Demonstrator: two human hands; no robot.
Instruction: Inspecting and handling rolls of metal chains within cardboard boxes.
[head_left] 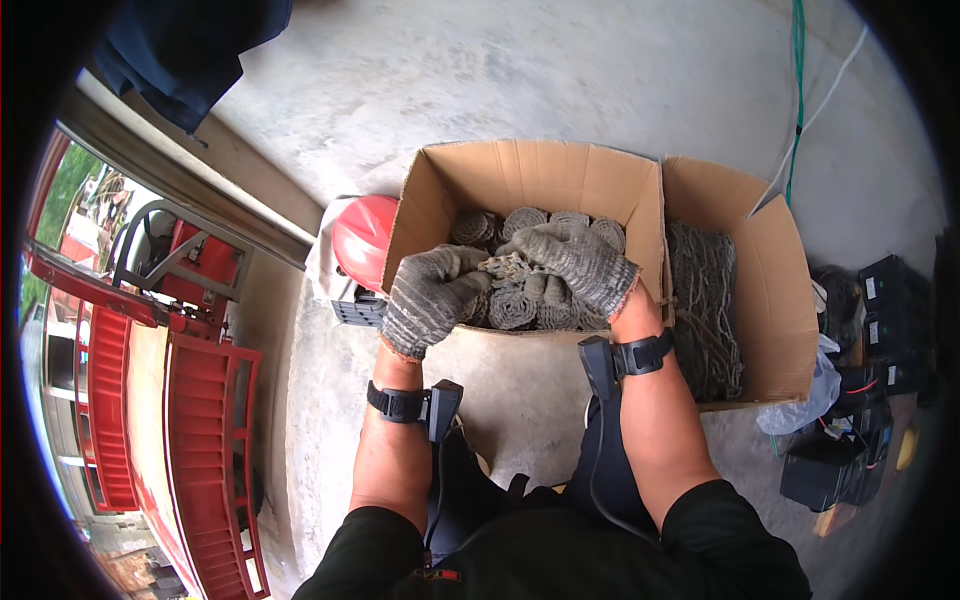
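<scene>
Both hands wear grey knitted gloves with orange cuffs and meet over an open cardboard box (535, 165). My left hand (430, 297) is closed with its fingers on one end of a short, grey-tan strip of chain-like links (508, 267). The fingers of my right hand (580, 262) curl over the strip's other side, partly hiding it. Several grey coiled rolls of similar texture, such as this roll (512, 309), are packed in the box below, some covered by the gloves.
At the right, a second open cardboard box (775, 300) holds long grey ropy strands (703, 310). A red helmet (365, 240) sits left of the first box. Black battery-like blocks (822, 468) and a clear plastic bag (808, 400) lie far right. A red metal cart (215, 460) stands left.
</scene>
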